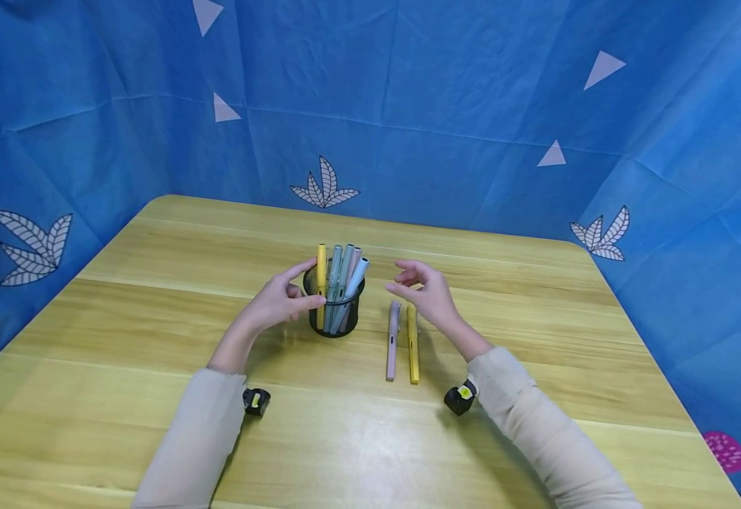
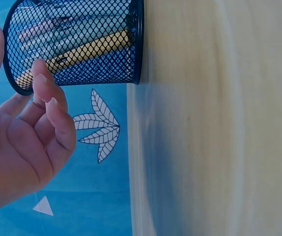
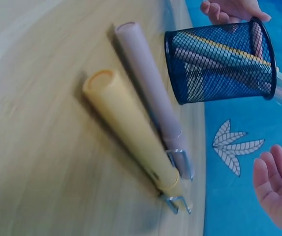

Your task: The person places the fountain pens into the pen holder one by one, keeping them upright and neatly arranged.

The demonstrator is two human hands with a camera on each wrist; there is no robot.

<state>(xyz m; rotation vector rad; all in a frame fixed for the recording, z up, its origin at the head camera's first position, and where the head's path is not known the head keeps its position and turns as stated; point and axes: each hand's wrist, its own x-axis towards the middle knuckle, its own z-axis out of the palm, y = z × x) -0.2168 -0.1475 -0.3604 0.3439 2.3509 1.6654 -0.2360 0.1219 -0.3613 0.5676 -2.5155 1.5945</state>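
Note:
A black mesh pen holder (image 1: 334, 322) stands upright on the table, with several pens in it: a yellow pen (image 1: 322, 276), greenish ones, a pinkish one and a light blue pen (image 1: 356, 277) leaning right. My left hand (image 1: 273, 300) holds the holder at its rim from the left, thumb in front and index finger behind. The right hand (image 1: 430, 291) hovers to the right of the holder, fingers loosely bent around nothing. Below it, a light purple pen (image 1: 392, 343) and another yellow pen (image 1: 413, 346) lie side by side; their metal clips show in the right wrist view.
The wooden table (image 1: 358, 438) has a pale, light-streaked top. A blue cloth (image 1: 383, 92) with white leaves and triangles hangs behind it and at the sides. A small black camera sits at each wrist, the left one (image 1: 257, 401) near the cuff.

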